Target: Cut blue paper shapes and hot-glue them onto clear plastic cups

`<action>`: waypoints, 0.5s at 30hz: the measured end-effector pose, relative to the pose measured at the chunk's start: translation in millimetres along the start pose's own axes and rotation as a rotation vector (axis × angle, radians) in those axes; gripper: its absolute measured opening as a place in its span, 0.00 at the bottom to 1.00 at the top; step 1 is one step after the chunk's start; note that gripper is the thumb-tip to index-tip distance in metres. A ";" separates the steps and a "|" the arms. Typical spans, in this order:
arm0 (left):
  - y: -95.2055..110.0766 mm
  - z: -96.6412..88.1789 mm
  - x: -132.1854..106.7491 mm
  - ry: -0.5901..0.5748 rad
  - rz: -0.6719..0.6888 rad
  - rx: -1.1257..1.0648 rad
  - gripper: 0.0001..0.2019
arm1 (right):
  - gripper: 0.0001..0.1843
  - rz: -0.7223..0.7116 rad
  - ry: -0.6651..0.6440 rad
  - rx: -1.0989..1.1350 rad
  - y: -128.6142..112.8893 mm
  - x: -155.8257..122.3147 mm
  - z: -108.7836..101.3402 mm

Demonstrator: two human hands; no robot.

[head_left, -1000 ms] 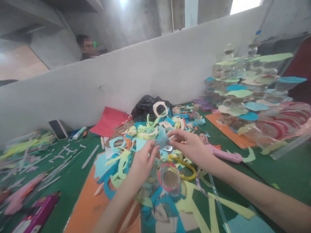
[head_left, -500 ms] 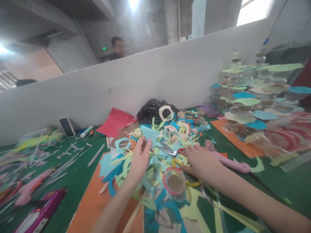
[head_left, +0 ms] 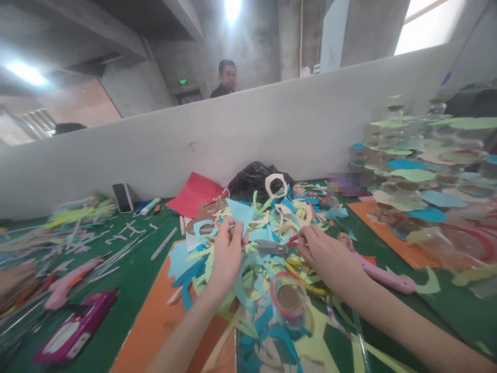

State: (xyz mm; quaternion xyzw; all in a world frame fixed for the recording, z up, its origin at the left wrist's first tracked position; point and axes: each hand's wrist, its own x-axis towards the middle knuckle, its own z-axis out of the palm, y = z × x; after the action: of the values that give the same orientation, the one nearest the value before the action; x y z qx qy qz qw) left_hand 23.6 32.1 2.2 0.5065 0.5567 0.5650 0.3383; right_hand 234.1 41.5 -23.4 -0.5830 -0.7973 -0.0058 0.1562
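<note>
My left hand (head_left: 229, 243) pinches a pointed piece of light blue paper (head_left: 241, 213) between thumb and fingers, above a heap of cut scraps. My right hand (head_left: 316, 248) is closed around the red handle of scissors (head_left: 274, 247), whose blades point left toward the paper and look nearly together. Below the right hand is a yellow curved handle (head_left: 310, 285); whether it belongs to the same scissors I cannot tell. In front of both hands stands a clear plastic cup with a red rim (head_left: 289, 298). The fingertips of the right hand are partly hidden.
At right, clear cups stacked with paper discs (head_left: 411, 176) stand on orange card (head_left: 388, 233). A pink glue gun (head_left: 392, 277) lies beside my right forearm. A black bag (head_left: 256, 178), red paper (head_left: 196, 196), phone (head_left: 122, 198) and purple device (head_left: 77, 326) are around. Someone stands behind the partition (head_left: 155, 140).
My right hand's fingers have curled in around the scissors' handle, and the blades have drawn closer together. My left hand still holds the blue paper. The whole view has shifted slightly.
</note>
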 end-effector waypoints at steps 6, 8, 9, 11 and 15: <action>0.7 -1.8 0.4 0.011 0.008 0.010 0.14 | 0.13 -0.033 -0.014 0.059 -6.4 -1.3 3.2; 0.5 -2.5 1.2 0.014 0.024 0.013 0.14 | 0.14 -0.069 -0.001 0.053 -6.0 -3.1 5.8; 0.2 -2.9 1.8 0.014 0.032 0.013 0.15 | 0.14 -0.091 -0.009 0.044 -5.1 -4.1 6.5; -0.7 -3.9 3.1 0.016 0.040 0.010 0.15 | 0.14 -0.138 -0.040 0.017 -2.7 -5.7 6.8; -2.2 -5.4 5.0 0.058 0.025 -0.017 0.14 | 0.13 -0.168 -0.050 -0.034 3.4 -6.0 7.0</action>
State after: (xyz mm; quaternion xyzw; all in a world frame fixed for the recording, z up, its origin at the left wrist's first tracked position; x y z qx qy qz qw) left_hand 16.8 35.6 1.7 0.4940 0.5551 0.5881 0.3193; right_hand 237.2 38.4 -32.2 -0.5168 -0.8467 -0.0178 0.1252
